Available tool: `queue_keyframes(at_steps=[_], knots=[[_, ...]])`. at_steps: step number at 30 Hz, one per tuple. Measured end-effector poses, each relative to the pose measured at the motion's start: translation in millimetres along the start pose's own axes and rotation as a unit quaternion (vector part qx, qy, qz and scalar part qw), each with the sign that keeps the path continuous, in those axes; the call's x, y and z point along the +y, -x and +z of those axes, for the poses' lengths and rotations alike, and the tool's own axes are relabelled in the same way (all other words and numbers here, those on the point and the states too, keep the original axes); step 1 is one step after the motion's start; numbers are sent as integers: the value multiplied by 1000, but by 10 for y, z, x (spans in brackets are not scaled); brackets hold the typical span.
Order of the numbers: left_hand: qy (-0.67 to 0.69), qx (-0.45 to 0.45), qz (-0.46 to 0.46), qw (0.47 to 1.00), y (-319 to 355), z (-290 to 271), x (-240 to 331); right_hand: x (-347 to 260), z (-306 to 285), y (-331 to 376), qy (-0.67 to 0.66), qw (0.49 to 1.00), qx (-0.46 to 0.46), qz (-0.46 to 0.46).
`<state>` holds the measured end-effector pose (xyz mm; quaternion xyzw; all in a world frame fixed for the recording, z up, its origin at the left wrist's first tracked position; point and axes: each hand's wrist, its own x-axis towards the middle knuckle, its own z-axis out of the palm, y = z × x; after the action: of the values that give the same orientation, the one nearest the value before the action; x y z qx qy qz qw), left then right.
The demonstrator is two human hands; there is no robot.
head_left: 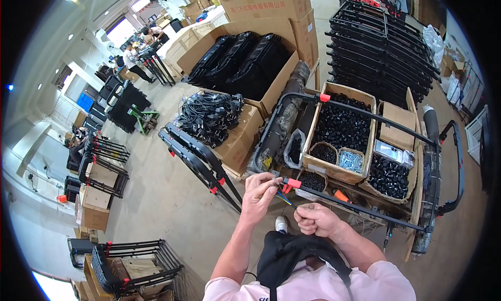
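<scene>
The coloured wires (283, 198), blue and yellow showing, lie strung between my two hands, just in front of me. Their long axis slants from 10 o'clock at my left fingers down to 4 o'clock, where they enter the black cable (295, 207) by my right fist. So neither hand has to reach: my left hand (261, 194) pinches the far ends between thumb and fingertips, and my right hand (315, 220) is curled firmly round the cable. What exactly sits at my left fingertips is too small to make out.

From the wires, the red clip (294, 183) is just off at 1 o'clock, and my left fingers are the nearer to it. The clip sits on the black tubular frame (365, 207), whose near tube runs away between 3 and 4 o'clock and bars that side above my right forearm.

Close at 2 o'clock is a container of small black parts (313, 181), with a basket of silvery screws (349, 161) beyond it. The carton of black caps (342, 121) stands at 1 o'clock. Toward 10 o'clock, folded black frames (195, 157) lean up, short of my left hand. The widest room for moving is over the grey floor (182, 217), between 8 and 9 o'clock.
</scene>
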<state>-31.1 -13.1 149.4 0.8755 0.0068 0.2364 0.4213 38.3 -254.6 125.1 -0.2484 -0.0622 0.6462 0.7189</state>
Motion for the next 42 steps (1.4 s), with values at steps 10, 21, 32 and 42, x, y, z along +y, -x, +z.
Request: queue_keyframes(at_steps=[10, 21, 32, 42], knots=[[444, -34, -376, 813, 440, 255, -1241, 481, -405, -1025, -7, 989, 122, 78], [375, -133, -429, 811, 476, 596, -2468, 973, -933, -1819, 17, 956, 287, 60], [338, -253, -403, 812, 246, 545, -2696, 1009, -871, -1936, -3, 954, 299, 32], [283, -249, -421, 825, 28, 473, -2614, 979, -875, -2098, 5, 960, 281, 11]])
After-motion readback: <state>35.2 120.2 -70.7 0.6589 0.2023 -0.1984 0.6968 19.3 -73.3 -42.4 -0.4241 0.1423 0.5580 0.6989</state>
